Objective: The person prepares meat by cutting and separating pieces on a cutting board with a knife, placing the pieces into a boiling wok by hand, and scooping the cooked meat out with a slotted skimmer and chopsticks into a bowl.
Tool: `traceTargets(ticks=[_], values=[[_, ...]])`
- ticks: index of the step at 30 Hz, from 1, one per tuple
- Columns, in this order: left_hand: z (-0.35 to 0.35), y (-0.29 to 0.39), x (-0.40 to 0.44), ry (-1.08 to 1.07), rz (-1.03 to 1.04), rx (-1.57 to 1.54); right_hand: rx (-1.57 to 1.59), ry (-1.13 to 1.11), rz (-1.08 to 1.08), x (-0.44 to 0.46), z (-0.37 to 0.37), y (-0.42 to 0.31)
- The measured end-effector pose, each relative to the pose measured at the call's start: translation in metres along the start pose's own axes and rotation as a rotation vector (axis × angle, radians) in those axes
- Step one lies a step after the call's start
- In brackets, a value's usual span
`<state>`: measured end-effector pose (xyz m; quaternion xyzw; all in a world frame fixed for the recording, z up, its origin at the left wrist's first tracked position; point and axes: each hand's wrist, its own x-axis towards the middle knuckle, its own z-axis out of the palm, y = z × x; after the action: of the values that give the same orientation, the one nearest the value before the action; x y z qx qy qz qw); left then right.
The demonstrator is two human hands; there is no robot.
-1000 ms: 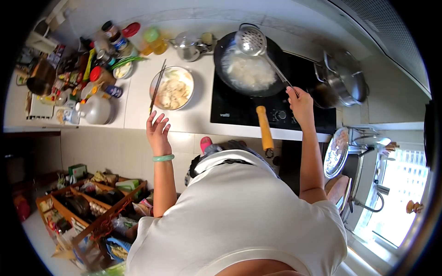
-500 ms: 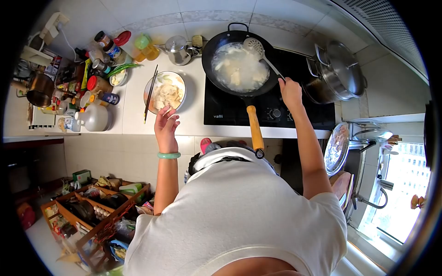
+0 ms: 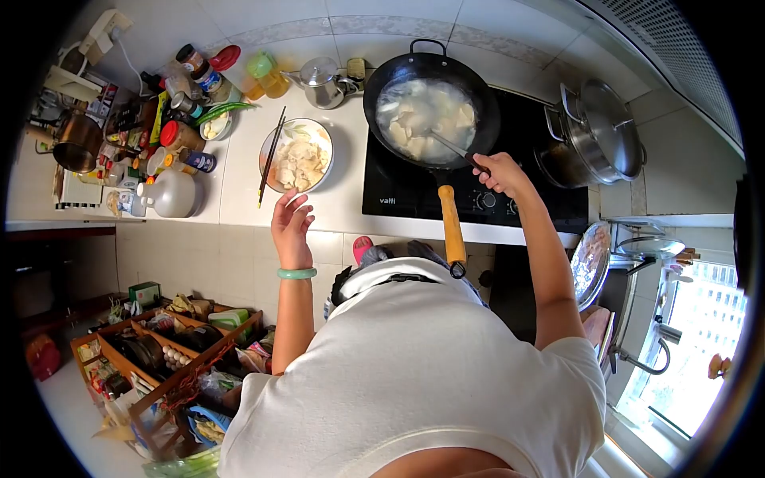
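My right hand [image 3: 504, 174] is closed around the dark handle of a skimmer [image 3: 453, 146]. Its head is dipped into cloudy liquid inside a black wok [image 3: 487, 103], where pale pieces [image 3: 458, 118] float. The wok's wooden handle [image 3: 451, 227] points toward me. At the near rim of a white bowl [image 3: 327, 142], my left hand [image 3: 293, 229] is raised with loosely bent fingers apart, holding nothing I can see. Pale, soft-looking pieces [image 3: 301, 161] lie in that bowl. A pair of chopsticks [image 3: 272, 157] rests across its left side.
The wok sits on a black cooktop [image 3: 398, 187]. To its right stands a lidded steel pot [image 3: 598, 135]. A metal kettle [image 3: 323, 86] is behind the bowl. Jars and a white jug [image 3: 171, 195] crowd the left counter. Wooden crates [image 3: 171, 350] stand low at left.
The skimmer's head has gone from the wok's upper right side down into the liquid near the middle. My right hand has moved lower. My left hand stays near the bowl.
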<state>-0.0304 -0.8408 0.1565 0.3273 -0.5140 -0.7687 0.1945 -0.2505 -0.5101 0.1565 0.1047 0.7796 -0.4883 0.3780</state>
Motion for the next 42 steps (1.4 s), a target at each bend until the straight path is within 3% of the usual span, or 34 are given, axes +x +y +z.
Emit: traceTargets(ticks=[7,18,42], values=[[0.001,0.002,0.004,-0.040,-0.005,-0.006,0.038,0.004,-0.032,-0.010,0.003,0.015],[0.004,0.001,0.000,-0.056,-0.006,-0.022,0.353,0.000,-0.033,-0.026,0.003,0.033],[0.005,-0.002,-0.007,-0.103,0.008,0.052,0.509,0.125,-0.154,-0.038,0.012,0.046]])
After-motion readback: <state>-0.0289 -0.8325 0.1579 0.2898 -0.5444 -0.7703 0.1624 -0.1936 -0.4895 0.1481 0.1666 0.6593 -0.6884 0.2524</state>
